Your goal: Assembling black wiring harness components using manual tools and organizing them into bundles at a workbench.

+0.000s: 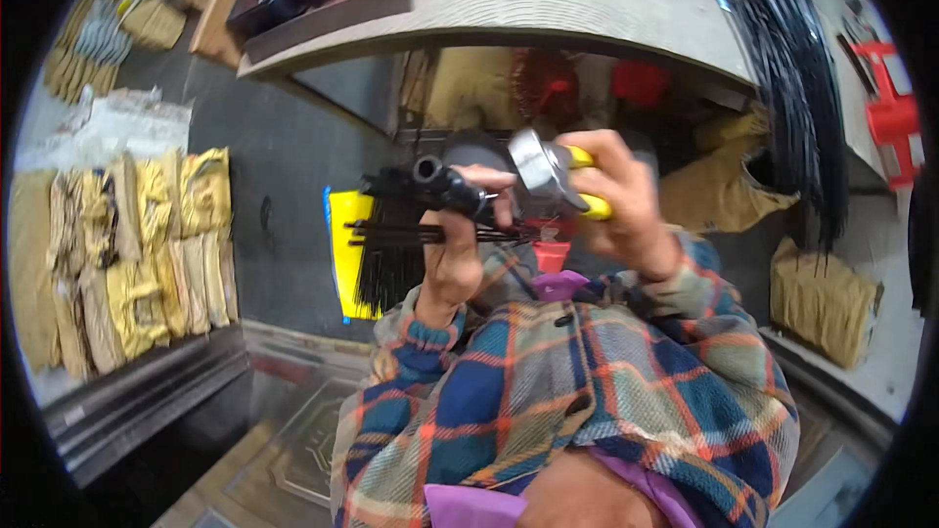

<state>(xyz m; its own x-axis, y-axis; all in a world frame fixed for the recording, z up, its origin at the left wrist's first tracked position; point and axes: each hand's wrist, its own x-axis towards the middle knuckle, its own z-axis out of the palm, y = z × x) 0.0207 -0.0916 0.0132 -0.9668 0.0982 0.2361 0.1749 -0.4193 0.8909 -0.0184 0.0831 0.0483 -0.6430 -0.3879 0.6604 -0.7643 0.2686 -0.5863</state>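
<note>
My left hand is closed around a black tubular part, whose round hollow end faces up. Several thin black rods stick out to the left from the same grip. With my right hand I grip a pair of pliers with a broad silver head and yellow handles. Its head is just right of the left fingertips, close to the right end of the rods; whether it touches them I cannot tell. Below the left hand's rods, more thin black strands hang in front of a yellow sheet with a blue edge.
Ahead stands a grey worktable with a dark tray at its left. A long bundle of black rods drapes over its right side. Brown sacks sit below, a red rack at right, stacked yellowish packages at left.
</note>
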